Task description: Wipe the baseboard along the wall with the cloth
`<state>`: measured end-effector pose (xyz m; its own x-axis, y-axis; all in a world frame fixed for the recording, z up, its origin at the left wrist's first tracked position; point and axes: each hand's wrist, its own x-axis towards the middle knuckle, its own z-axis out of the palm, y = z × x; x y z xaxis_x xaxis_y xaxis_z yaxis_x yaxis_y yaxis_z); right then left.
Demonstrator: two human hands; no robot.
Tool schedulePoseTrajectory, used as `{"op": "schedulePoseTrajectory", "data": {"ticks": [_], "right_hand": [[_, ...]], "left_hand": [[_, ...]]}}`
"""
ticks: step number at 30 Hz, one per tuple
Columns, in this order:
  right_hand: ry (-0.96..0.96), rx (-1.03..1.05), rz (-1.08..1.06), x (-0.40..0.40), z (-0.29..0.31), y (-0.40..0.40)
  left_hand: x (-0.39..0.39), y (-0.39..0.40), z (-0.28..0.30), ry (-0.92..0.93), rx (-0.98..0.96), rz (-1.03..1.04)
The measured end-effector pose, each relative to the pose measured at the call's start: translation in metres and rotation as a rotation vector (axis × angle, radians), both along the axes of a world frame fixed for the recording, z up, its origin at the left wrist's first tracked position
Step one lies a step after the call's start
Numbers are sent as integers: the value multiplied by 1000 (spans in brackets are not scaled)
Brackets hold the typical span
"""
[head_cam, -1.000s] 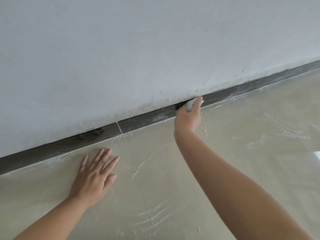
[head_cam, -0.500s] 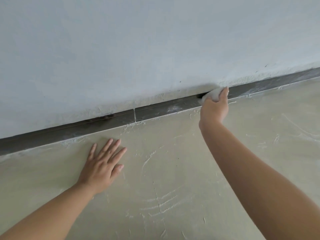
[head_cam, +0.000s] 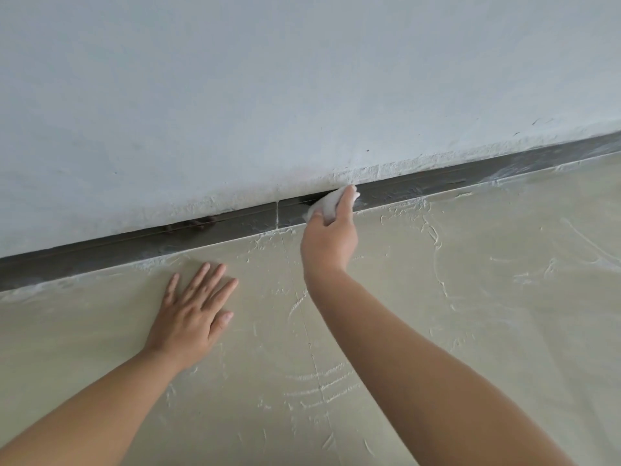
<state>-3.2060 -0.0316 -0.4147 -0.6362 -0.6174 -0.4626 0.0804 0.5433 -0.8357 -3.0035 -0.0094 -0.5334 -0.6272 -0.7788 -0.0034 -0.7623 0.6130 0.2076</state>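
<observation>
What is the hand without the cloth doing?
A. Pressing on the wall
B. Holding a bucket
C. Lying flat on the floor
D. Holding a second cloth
C: the left hand lies open with fingers spread on the floor, while the right hand presses the cloth against the baseboard.

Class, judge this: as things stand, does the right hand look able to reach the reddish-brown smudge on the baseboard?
Probably yes: the smudge lies left of the right hand and cloth, with bare baseboard between.
</observation>
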Motion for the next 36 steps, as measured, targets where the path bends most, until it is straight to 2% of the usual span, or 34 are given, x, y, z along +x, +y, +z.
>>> {"op": "schedulePoseTrajectory", "data": {"ticks": [5, 9, 14, 19, 25, 28, 33, 36], "right_hand": [[-22, 13, -66, -13, -3, -2], [65, 47, -189, -53, -6, -8], [138, 79, -203, -82, -8, -8], [156, 126, -48, -42, -22, -3], [30, 137, 150, 9, -41, 0], [6, 162, 102, -1, -33, -2], [152, 201, -60, -68, -24, -12], [145, 173, -186, -96, -20, -13]], "left_hand": [[0, -1, -3, -9, -34, -3], [-2, 2, -4, 15, -36, 7], [-5, 6, -7, 22, -70, -5], [-4, 8, -10, 35, -99, 5], [-7, 4, -5, 41, -78, -2], [-8, 4, -3, 23, -69, 0], [-9, 7, -2, 14, -46, 38], [-8, 7, -3, 18, -51, 22]]}}
